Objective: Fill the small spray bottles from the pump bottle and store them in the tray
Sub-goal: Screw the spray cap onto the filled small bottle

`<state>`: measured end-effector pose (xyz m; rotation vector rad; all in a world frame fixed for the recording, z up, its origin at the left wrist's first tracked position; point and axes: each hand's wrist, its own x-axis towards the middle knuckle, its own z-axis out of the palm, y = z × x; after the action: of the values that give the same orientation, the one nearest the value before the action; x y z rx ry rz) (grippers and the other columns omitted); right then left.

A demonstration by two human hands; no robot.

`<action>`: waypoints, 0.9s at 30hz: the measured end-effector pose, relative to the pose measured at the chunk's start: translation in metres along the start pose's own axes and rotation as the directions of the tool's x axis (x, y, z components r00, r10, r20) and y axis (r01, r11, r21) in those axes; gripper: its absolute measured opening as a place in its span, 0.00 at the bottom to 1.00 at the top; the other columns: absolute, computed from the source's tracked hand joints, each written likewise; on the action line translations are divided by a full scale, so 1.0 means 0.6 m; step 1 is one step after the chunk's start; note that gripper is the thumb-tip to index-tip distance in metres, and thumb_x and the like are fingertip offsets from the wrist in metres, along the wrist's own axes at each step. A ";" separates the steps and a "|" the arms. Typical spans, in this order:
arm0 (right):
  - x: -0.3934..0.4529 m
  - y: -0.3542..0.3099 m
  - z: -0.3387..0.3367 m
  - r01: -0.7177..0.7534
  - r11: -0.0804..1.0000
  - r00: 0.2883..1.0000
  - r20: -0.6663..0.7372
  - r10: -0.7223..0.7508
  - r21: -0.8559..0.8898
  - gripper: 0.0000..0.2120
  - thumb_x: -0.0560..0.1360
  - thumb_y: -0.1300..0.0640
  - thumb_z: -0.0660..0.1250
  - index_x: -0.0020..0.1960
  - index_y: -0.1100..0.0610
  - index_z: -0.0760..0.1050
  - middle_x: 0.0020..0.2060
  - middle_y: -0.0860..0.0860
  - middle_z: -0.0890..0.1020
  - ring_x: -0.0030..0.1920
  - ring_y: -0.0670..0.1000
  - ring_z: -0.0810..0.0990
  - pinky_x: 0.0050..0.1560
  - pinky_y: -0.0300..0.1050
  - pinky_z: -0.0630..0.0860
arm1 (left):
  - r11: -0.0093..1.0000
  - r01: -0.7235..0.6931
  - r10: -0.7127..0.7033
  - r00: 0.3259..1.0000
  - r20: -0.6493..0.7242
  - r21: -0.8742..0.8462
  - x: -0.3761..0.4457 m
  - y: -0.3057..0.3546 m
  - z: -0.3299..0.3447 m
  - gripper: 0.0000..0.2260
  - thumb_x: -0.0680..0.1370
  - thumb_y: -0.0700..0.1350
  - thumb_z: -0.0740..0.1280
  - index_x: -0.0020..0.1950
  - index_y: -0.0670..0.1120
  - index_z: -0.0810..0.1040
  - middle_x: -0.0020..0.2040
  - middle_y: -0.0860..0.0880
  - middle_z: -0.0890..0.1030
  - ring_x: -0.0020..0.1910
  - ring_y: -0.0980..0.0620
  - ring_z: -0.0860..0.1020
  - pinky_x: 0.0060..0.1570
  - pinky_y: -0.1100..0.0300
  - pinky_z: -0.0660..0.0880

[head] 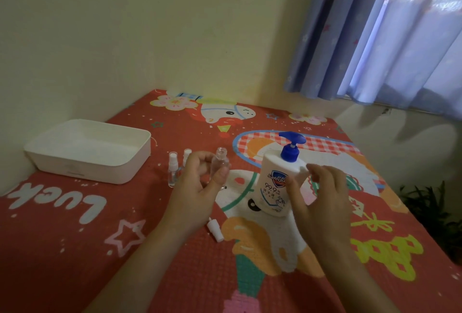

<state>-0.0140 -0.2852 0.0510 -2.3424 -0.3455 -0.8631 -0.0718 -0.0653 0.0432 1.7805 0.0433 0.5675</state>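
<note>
Head view: left hand (200, 182) pinches uncapped spray bottle (220, 166) upright, mouth up; right hand (322, 187) loosely open.

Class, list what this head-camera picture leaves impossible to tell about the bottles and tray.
Head view only:
- Second capped spray bottle: body hidden behind the left hand.
- Open bottle: liquid level unreadable, clear plastic, blurred.
- Tray: its near wall hides part of the floor.
</note>
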 end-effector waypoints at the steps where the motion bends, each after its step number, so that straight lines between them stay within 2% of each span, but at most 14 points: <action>1: -0.014 -0.008 0.003 0.059 0.998 0.998 -0.032 -0.058 0.015 0.22 0.74 0.42 0.63 0.57 0.57 0.74 0.50 0.50 0.75 0.50 0.48 0.74 0.47 0.46 0.77 | 1.000 0.003 -0.003 1.000 -0.017 -0.001 -0.001 -0.002 -0.004 0.13 0.76 0.63 0.66 0.56 0.60 0.71 0.55 0.57 0.84 0.54 0.58 0.82 0.57 0.44 0.78; 3: -0.041 -0.028 0.014 0.136 0.989 0.991 -0.026 -0.134 0.064 0.16 0.74 0.45 0.65 0.52 0.57 0.76 0.45 0.49 0.77 0.46 0.47 0.75 0.44 0.43 0.76 | 1.000 0.010 -0.011 0.999 -0.048 -0.001 -0.002 -0.005 -0.009 0.13 0.75 0.64 0.67 0.55 0.62 0.70 0.55 0.58 0.84 0.55 0.57 0.82 0.58 0.45 0.78; 6: -0.075 -0.063 0.039 0.166 0.981 0.976 0.122 -0.178 0.102 0.10 0.73 0.50 0.69 0.51 0.54 0.78 0.43 0.46 0.78 0.44 0.45 0.76 0.44 0.37 0.74 | 0.999 0.032 -0.032 0.996 -0.081 0.001 -0.006 -0.011 -0.018 0.11 0.75 0.55 0.70 0.53 0.66 0.70 0.54 0.60 0.84 0.54 0.60 0.82 0.57 0.47 0.79; 10: -0.102 -0.092 0.084 0.163 0.983 0.911 0.370 -0.181 0.080 0.14 0.74 0.42 0.61 0.55 0.48 0.76 0.46 0.41 0.78 0.47 0.42 0.75 0.46 0.36 0.75 | 0.998 0.054 -0.051 0.994 -0.100 0.025 -0.013 -0.024 -0.030 0.16 0.76 0.50 0.72 0.54 0.68 0.71 0.57 0.58 0.83 0.57 0.59 0.81 0.59 0.49 0.78; 12: -0.114 -0.101 0.103 0.193 0.981 0.889 0.417 -0.190 0.037 0.13 0.74 0.40 0.58 0.50 0.46 0.75 0.43 0.42 0.77 0.45 0.43 0.75 0.43 0.39 0.76 | 0.997 0.067 -0.064 0.991 -0.117 0.026 -0.016 -0.031 -0.036 0.16 0.76 0.49 0.72 0.56 0.66 0.72 0.57 0.59 0.83 0.56 0.59 0.81 0.59 0.49 0.78; 16: -0.130 -0.114 0.123 0.252 0.963 0.888 0.419 -0.190 -0.097 0.13 0.71 0.41 0.60 0.37 0.49 0.71 0.35 0.45 0.74 0.37 0.47 0.74 0.30 0.42 0.73 | 0.996 0.080 -0.075 0.989 -0.130 0.031 -0.021 -0.041 -0.047 0.15 0.76 0.45 0.73 0.56 0.60 0.73 0.55 0.62 0.83 0.57 0.63 0.80 0.59 0.51 0.78; 18: -0.129 -0.114 0.124 0.243 0.965 0.891 0.417 -0.180 -0.103 0.13 0.72 0.42 0.59 0.36 0.50 0.70 0.35 0.45 0.74 0.37 0.48 0.73 0.30 0.42 0.73 | 0.996 0.085 -0.079 0.988 -0.136 0.038 -0.022 -0.046 -0.051 0.16 0.75 0.43 0.73 0.55 0.60 0.73 0.55 0.62 0.83 0.57 0.64 0.80 0.59 0.52 0.78; 21: -0.118 -0.111 0.119 0.176 0.984 0.895 0.420 -0.152 -0.020 0.11 0.73 0.46 0.56 0.36 0.49 0.68 0.34 0.44 0.74 0.35 0.47 0.72 0.33 0.44 0.73 | 0.993 0.106 -0.099 0.987 -0.125 0.048 -0.025 -0.051 -0.058 0.16 0.76 0.43 0.73 0.56 0.60 0.73 0.56 0.62 0.82 0.57 0.66 0.79 0.60 0.56 0.77; 24: -0.094 -0.114 0.100 0.101 0.992 0.923 0.365 -0.122 0.075 0.07 0.76 0.49 0.62 0.46 0.50 0.77 0.36 0.45 0.79 0.36 0.45 0.76 0.38 0.43 0.76 | 0.993 0.106 -0.100 0.988 -0.114 0.047 -0.026 -0.057 -0.062 0.16 0.76 0.45 0.72 0.58 0.60 0.73 0.59 0.61 0.82 0.60 0.64 0.78 0.61 0.55 0.76; 26: -0.075 -0.124 0.081 0.045 0.984 0.944 0.314 -0.099 0.174 0.09 0.76 0.49 0.65 0.55 0.48 0.76 0.38 0.42 0.79 0.38 0.42 0.77 0.39 0.39 0.77 | 0.993 0.108 -0.102 0.988 -0.115 0.049 -0.029 -0.056 -0.063 0.16 0.76 0.46 0.72 0.58 0.61 0.72 0.59 0.62 0.81 0.60 0.65 0.78 0.61 0.57 0.75; 27: -0.067 -0.130 0.070 0.006 0.972 0.950 0.301 -0.078 0.234 0.10 0.76 0.48 0.66 0.57 0.45 0.75 0.38 0.40 0.78 0.38 0.41 0.78 0.38 0.36 0.77 | 0.993 0.110 -0.103 0.988 -0.116 0.051 -0.029 -0.057 -0.063 0.16 0.76 0.47 0.72 0.58 0.62 0.72 0.59 0.63 0.81 0.60 0.66 0.77 0.61 0.58 0.75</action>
<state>-0.0570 -0.1993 0.0353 -2.2538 -0.5947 -0.4434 -0.0935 -0.0270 0.0123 1.7887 0.2338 0.5941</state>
